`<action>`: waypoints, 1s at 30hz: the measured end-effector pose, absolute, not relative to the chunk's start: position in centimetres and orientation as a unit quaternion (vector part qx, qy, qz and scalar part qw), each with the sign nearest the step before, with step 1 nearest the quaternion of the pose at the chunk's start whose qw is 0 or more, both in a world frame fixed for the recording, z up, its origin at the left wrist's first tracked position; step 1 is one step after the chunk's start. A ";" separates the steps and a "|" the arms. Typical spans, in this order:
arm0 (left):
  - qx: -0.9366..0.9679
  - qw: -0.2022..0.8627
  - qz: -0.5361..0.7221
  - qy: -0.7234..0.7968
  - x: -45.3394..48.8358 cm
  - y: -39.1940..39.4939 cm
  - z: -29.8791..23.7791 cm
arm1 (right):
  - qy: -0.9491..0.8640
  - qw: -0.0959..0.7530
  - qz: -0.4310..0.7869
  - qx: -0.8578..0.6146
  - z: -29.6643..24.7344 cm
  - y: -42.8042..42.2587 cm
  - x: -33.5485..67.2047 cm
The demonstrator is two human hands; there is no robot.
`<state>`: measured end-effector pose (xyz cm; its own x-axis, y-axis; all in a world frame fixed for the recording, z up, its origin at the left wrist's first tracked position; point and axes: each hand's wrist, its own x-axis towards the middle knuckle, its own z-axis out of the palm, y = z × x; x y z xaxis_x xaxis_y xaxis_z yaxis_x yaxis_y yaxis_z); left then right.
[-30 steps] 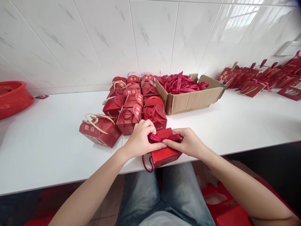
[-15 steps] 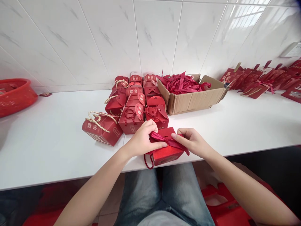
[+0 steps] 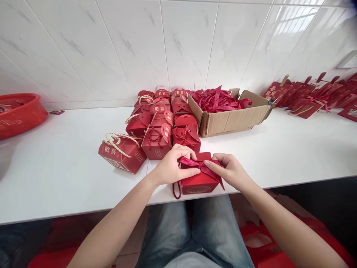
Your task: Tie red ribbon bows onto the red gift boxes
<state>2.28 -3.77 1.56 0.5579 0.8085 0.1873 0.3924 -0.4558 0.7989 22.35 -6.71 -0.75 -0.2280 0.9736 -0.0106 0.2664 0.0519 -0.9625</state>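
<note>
A small red gift box (image 3: 198, 182) sits at the near edge of the white table (image 3: 55, 175), a red cord loop hanging off its left side. A dark red ribbon (image 3: 195, 163) lies across the box top. My left hand (image 3: 171, 165) pinches the ribbon's left loop with curled fingers. My right hand (image 3: 230, 169) pinches the ribbon on the right, thumb and forefinger meeting my left hand at the box's middle. One ribbon tail trails down over the box's right front corner.
Behind the box stand several closed red gift boxes (image 3: 164, 119); one with a cream rope handle (image 3: 120, 150) lies to the left. A cardboard carton (image 3: 231, 115) holds loose red ribbons. Flat red boxes (image 3: 309, 95) line the back right. A red basin (image 3: 19, 113) sits far left.
My right hand moved out to the right with the ribbon, then came back in to meet my left hand. The box shifted slightly on the table edge.
</note>
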 end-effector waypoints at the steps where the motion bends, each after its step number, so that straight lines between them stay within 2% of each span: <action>1: 0.792 0.372 0.301 0.379 2.5 -3.9 1.5 | -0.623 0.373 0.473 -0.498 -0.8 -6.8 22.3; 5: 0.745 0.379 0.353 0.420 3.5 -4.5 1.1 | -0.641 0.374 0.419 -0.522 -0.9 -7.1 22.2; 11: 0.742 0.404 0.352 0.403 4.2 -4.5 0.6 | -0.664 0.369 0.351 -0.547 -0.7 -7.1 22.4; 24: 0.714 0.436 0.341 0.429 4.1 -4.4 0.5 | -0.667 0.365 0.364 -0.538 -1.5 -7.0 23.9; 30: 0.719 0.448 0.331 0.415 3.4 -4.4 0.9 | -0.620 0.401 0.460 -0.493 -1.3 -7.0 23.7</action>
<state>3.38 -4.40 0.95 0.4363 0.8938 0.1041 0.3001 -0.2536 0.9196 23.66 -6.98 -1.31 -0.1916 0.9806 0.0425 0.2420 0.0892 -0.9662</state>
